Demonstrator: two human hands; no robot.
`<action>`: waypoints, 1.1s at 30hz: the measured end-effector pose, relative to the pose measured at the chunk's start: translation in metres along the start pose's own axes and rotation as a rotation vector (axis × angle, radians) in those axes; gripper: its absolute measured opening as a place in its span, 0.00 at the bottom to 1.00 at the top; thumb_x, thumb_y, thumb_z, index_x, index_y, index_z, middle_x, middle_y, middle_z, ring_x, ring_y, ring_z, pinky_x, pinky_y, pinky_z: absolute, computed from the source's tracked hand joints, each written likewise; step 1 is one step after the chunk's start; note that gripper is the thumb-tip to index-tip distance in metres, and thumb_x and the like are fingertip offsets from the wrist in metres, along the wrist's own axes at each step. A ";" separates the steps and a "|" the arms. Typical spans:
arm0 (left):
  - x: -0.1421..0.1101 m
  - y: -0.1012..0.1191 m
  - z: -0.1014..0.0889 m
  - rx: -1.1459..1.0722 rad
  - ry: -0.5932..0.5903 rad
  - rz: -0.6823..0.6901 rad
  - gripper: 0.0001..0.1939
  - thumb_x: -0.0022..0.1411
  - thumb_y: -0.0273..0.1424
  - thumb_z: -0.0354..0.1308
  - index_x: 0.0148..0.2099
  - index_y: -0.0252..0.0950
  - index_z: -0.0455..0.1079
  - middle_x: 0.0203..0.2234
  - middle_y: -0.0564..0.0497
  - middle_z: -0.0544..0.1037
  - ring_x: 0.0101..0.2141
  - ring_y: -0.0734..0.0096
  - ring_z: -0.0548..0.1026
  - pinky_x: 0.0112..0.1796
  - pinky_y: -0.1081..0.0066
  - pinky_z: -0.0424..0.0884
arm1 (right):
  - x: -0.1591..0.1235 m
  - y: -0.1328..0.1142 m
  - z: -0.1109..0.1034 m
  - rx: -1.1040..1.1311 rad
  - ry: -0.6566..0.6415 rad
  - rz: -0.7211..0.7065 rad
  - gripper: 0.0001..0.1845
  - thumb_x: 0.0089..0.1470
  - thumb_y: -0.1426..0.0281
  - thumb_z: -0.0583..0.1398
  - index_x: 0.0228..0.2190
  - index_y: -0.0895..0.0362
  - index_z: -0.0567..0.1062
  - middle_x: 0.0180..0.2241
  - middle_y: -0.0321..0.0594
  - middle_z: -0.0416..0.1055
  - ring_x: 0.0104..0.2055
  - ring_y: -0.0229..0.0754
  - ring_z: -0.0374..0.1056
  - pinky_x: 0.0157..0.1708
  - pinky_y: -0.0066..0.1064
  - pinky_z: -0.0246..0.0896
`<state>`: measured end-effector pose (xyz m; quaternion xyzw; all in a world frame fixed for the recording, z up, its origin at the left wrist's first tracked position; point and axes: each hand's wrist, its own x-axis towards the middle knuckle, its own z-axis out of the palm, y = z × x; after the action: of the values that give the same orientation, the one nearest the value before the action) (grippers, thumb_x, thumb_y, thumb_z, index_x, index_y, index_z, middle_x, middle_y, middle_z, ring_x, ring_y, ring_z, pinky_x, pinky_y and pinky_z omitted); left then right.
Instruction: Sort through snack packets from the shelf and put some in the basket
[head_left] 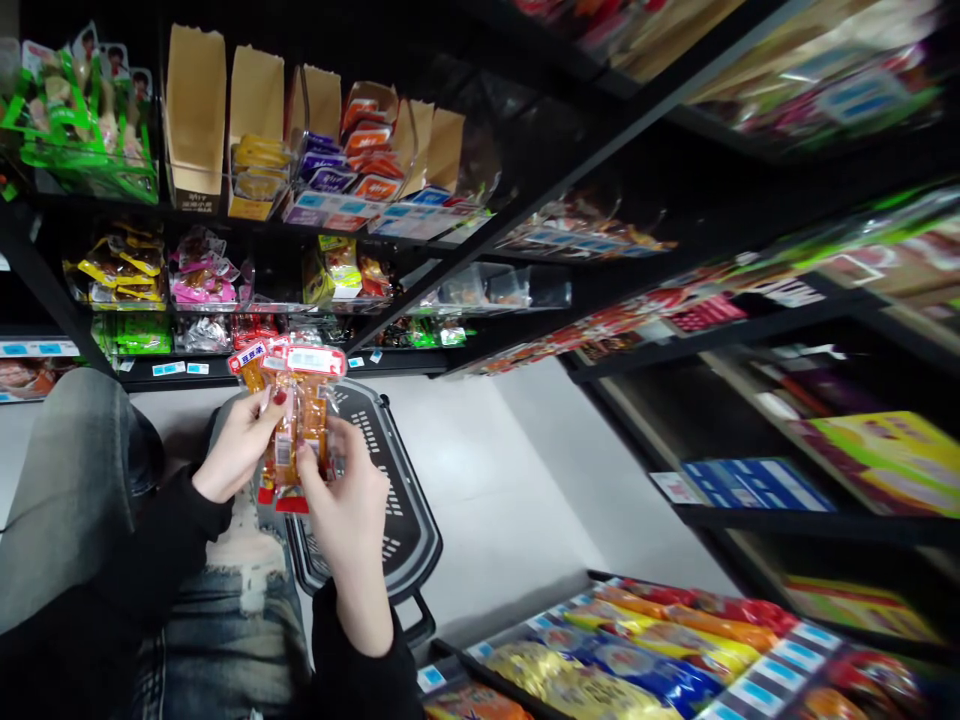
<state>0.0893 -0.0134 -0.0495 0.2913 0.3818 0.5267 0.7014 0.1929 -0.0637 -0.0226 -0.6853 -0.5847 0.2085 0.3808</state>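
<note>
Several clear snack packets (pixel 311 415) with red and white tops and orange-brown contents are held together above my knees. My left hand (pixel 241 440) pinches them from the left side, its thumb lying over the front. From the right, my right hand (pixel 349 490) grips the same bunch, thumb in front and fingers partly hidden behind. The packets overlap, so their exact number cannot be made out. Below and beyond them a black shopping basket (pixel 409 500) stands on the floor, partly covered by my hands and legs.
Dark shelves ahead hold cardboard boxes (pixel 196 110), green snack packs (pixel 82 120), yellow packets (pixel 124 265) and pink packets (pixel 204 270). A low display of bagged snacks (pixel 637 640) stands at lower right. More shelving (pixel 810 515) runs along the right. Pale floor (pixel 487 480) lies between.
</note>
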 end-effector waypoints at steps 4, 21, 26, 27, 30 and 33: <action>0.002 0.003 0.000 -0.018 -0.013 -0.001 0.11 0.47 0.38 0.65 0.29 0.35 0.73 0.21 0.56 0.75 0.24 0.74 0.70 0.29 0.75 0.66 | 0.004 0.004 -0.004 0.231 0.088 0.117 0.12 0.48 0.64 0.60 0.35 0.55 0.68 0.28 0.37 0.74 0.27 0.39 0.69 0.28 0.29 0.64; 0.005 0.017 -0.008 -0.091 0.023 -0.109 0.13 0.46 0.35 0.66 0.33 0.32 0.74 0.23 0.53 0.78 0.23 0.73 0.73 0.28 0.74 0.68 | 0.013 0.038 -0.046 0.877 -0.115 0.281 0.33 0.54 0.46 0.44 0.42 0.56 0.74 0.36 0.48 0.74 0.37 0.49 0.71 0.37 0.45 0.67; 0.004 0.016 -0.015 -0.144 -0.050 -0.139 0.11 0.48 0.35 0.65 0.34 0.33 0.74 0.25 0.51 0.79 0.26 0.70 0.76 0.30 0.73 0.71 | 0.020 0.050 -0.043 0.923 -0.206 0.387 0.24 0.54 0.53 0.51 0.44 0.54 0.73 0.35 0.43 0.74 0.34 0.45 0.70 0.35 0.42 0.68; 0.003 0.016 -0.016 -0.168 -0.064 -0.140 0.12 0.48 0.35 0.65 0.34 0.33 0.74 0.27 0.51 0.80 0.27 0.69 0.77 0.31 0.72 0.72 | 0.021 0.052 -0.041 0.933 -0.191 0.391 0.21 0.52 0.55 0.55 0.42 0.53 0.74 0.33 0.40 0.74 0.32 0.43 0.69 0.34 0.40 0.68; 0.002 0.016 -0.020 -0.239 -0.087 -0.168 0.14 0.47 0.35 0.65 0.36 0.34 0.74 0.31 0.48 0.81 0.34 0.62 0.78 0.36 0.68 0.73 | 0.023 0.053 -0.035 0.909 -0.101 0.382 0.15 0.46 0.60 0.61 0.36 0.54 0.74 0.28 0.36 0.72 0.26 0.39 0.67 0.29 0.35 0.67; 0.000 0.017 -0.022 -0.292 -0.082 -0.209 0.15 0.46 0.36 0.65 0.37 0.34 0.73 0.36 0.46 0.80 0.40 0.58 0.77 0.40 0.65 0.73 | 0.021 0.045 -0.031 0.760 0.060 0.359 0.12 0.43 0.63 0.64 0.31 0.55 0.73 0.27 0.35 0.72 0.24 0.36 0.66 0.24 0.29 0.63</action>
<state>0.0621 -0.0087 -0.0469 0.1662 0.3005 0.4886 0.8021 0.2496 -0.0535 -0.0341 -0.5928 -0.3262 0.4521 0.5812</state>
